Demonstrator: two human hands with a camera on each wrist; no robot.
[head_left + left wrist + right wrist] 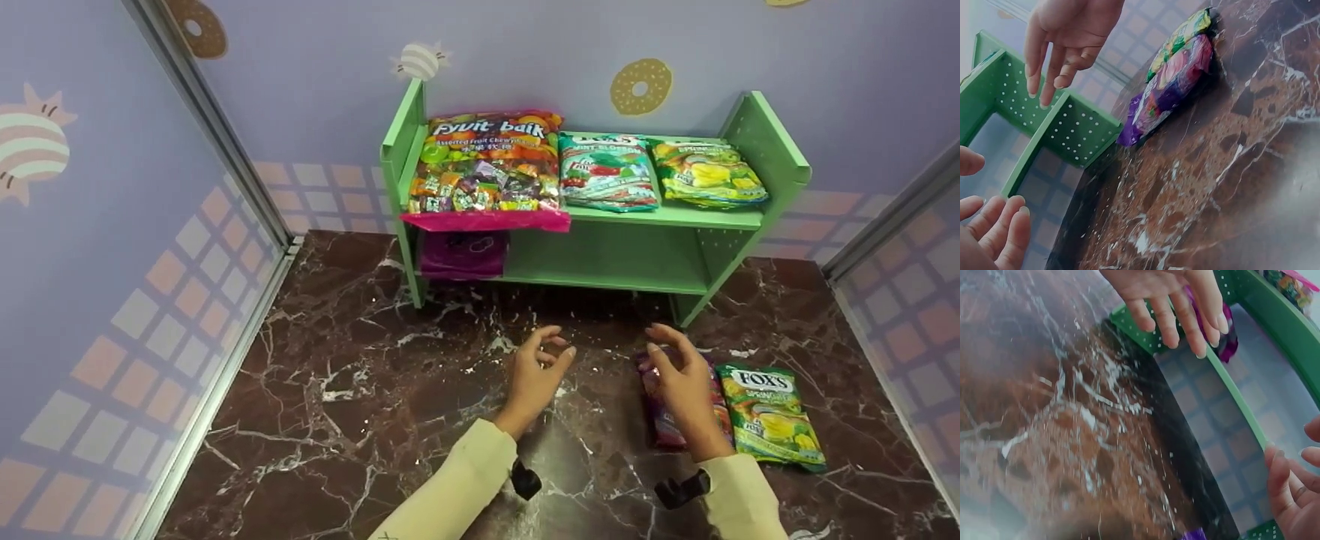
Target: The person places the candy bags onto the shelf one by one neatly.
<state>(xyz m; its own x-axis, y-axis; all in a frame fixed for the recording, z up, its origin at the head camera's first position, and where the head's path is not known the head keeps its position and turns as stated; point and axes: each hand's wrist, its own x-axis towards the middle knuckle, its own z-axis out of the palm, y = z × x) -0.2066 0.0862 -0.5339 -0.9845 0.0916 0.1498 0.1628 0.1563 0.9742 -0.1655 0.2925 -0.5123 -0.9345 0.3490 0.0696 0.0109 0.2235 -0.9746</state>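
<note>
Both hands hover over the brown marble surface in front of a green two-tier shelf [600, 281], holding nothing. My left hand [538, 375] has loosely bent fingers, with bare marble beneath it in the head view. My right hand [684, 390], also loosely bent, overlaps a purple candy bag [664, 420] lying on the surface. Against that bag's right side lies a green and yellow Fox's candy bag [776, 420]. In the left wrist view the right hand [1075, 34] shows clear space between its fingers and the purple bag [1176, 79].
On the upper tier lie a large Fruit candy bag [487, 169], a teal Fox's mint bag [607, 172] and yellow-green Fox's bags [709, 172]. A purple bag [463, 255] sits at the lower tier's left. Walls [90, 262] stand on both sides and behind.
</note>
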